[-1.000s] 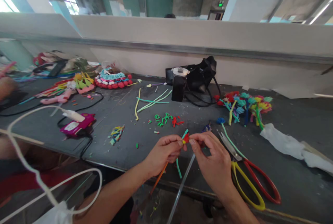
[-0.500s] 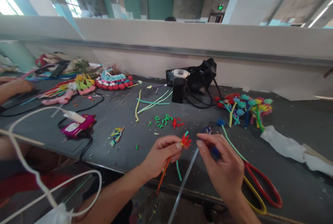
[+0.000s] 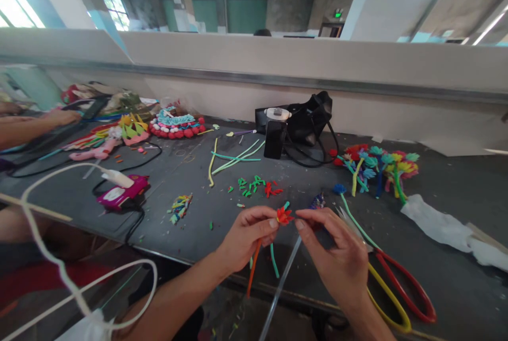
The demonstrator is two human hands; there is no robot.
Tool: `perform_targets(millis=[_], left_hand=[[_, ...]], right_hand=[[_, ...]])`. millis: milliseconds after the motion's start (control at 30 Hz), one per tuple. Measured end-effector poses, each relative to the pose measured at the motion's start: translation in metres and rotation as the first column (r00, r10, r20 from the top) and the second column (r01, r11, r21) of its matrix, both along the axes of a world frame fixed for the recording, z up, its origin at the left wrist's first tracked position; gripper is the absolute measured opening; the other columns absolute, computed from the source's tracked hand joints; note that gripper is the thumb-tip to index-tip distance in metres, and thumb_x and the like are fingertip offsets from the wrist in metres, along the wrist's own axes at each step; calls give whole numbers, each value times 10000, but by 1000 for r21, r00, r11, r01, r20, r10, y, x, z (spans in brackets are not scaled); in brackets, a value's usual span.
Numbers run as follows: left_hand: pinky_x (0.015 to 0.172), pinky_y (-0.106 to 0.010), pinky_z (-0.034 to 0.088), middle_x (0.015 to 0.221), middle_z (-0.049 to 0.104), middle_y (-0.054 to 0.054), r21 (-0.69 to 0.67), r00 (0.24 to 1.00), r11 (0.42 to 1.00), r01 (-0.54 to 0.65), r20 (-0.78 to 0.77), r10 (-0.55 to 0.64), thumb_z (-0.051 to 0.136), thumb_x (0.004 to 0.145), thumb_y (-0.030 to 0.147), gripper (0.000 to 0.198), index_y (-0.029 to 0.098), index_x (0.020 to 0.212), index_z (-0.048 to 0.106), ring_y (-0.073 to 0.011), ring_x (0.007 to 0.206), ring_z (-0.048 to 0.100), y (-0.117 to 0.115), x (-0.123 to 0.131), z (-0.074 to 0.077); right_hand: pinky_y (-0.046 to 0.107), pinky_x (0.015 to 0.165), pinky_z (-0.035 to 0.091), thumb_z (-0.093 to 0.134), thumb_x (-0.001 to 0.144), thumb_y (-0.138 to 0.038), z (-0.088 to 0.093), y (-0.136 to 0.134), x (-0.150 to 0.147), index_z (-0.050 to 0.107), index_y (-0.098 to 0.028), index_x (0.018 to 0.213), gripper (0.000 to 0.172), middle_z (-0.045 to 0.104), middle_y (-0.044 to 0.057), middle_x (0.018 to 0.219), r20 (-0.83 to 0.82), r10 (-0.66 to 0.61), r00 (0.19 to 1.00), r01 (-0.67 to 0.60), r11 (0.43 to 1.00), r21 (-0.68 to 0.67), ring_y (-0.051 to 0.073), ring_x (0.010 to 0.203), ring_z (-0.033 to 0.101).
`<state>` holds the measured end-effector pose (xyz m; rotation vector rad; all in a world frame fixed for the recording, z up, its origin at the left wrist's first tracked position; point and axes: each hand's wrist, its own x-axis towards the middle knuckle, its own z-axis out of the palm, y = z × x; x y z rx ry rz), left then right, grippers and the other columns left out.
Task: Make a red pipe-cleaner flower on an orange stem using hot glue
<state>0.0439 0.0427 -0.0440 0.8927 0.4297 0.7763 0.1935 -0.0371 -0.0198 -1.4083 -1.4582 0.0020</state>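
My left hand (image 3: pixel 256 230) pinches a small red flower (image 3: pixel 284 216) of fuzzy petals, with an orange stem (image 3: pixel 254 269) hanging below the fist. Close to the petals, my right hand (image 3: pixel 337 248) has thumb and forefinger drawn together; whatever lies between the tips is too small to make out. Under that hand runs a clear rod (image 3: pixel 280 283), sticking out past the table edge. Scissors with one red and one yellow handle (image 3: pixel 408 288) lie to the right, their blades partly hidden by my right hand. Beyond my hands are small piles of red pieces (image 3: pixel 273 189) and green pieces (image 3: pixel 251 186).
Fuzzy flowers (image 3: pixel 375 164) lie at the right beside white wrapping (image 3: pixel 432 224). A black bag (image 3: pixel 313 119) and a phone (image 3: pixel 275 139) stand at the back. On the left are a magenta device (image 3: pixel 123 193), a white cable (image 3: pixel 39 243) and another person's arm (image 3: pixel 39 127).
My right hand has moved slightly left, toward the flower, its fingertips nearer the petals. The flower has tilted a little in my left hand. The other person's hand has shifted right.
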Motion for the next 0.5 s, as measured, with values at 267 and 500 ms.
perform_targets(millis=[267, 500], left_hand=[[472, -245, 171, 490, 431, 45, 5, 998, 999, 52, -20, -52, 665, 761, 236, 101, 137, 756, 685, -57, 450, 301, 2, -2, -3], [466, -251, 156, 492, 397, 42, 8, 998, 999, 43, -54, -43, 605, 820, 303, 211, 112, 765, 676, -61, 451, 289, 3, -2, -4]], right_hand=[[181, 651, 488, 630, 844, -168, 2, 1, -1, 672, -237, 917, 109, 623, -40, 773, -51, 26, 998, -27, 999, -21, 80, 660, 588], [197, 649, 508, 626, 843, -167, 1, 2, -3, 674, -239, 925, 119, 631, -34, 770, -58, 51, 997, -53, 998, -25, 89, 661, 596]])
